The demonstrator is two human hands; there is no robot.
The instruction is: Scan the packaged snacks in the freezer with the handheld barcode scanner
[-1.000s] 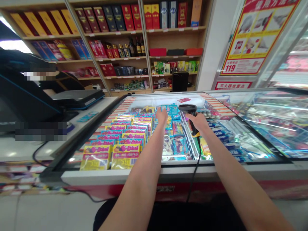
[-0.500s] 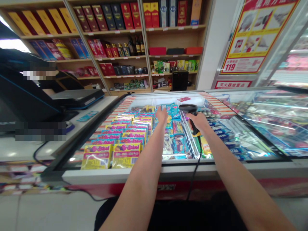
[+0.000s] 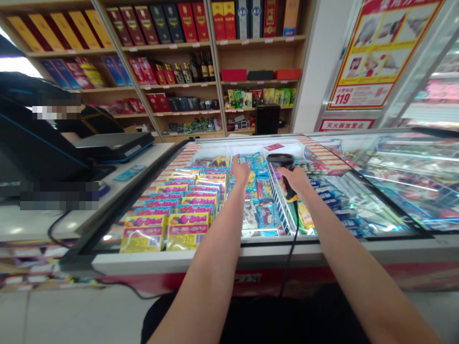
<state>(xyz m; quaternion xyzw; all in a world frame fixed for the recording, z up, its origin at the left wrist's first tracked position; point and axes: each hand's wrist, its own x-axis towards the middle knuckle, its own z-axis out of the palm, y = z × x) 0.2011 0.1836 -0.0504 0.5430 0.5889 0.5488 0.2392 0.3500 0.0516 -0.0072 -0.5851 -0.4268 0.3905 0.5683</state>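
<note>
My right hand (image 3: 296, 181) grips the handle of a black barcode scanner (image 3: 280, 161), its head pointing left over the open chest freezer (image 3: 236, 260). A black cable (image 3: 289, 258) hangs from the scanner over the freezer's front rim. My left hand (image 3: 240, 171) reaches to the far end of the middle compartment and closes on a light-blue ice cream packet (image 3: 254, 163), lifted a little from the pile. Pink, yellow and blue packets (image 3: 179, 210) fill the left compartment.
A wire divider (image 3: 281, 205) splits the freezer. A sliding glass lid (image 3: 373, 186) covers its right part. A counter (image 3: 107, 191) with a black till screen (image 3: 39, 138) stands at the left. Shelves of boxed bottles (image 3: 186, 57) line the back wall.
My left hand has closed on the light-blue packet and raised it slightly. The scanner hand has barely moved.
</note>
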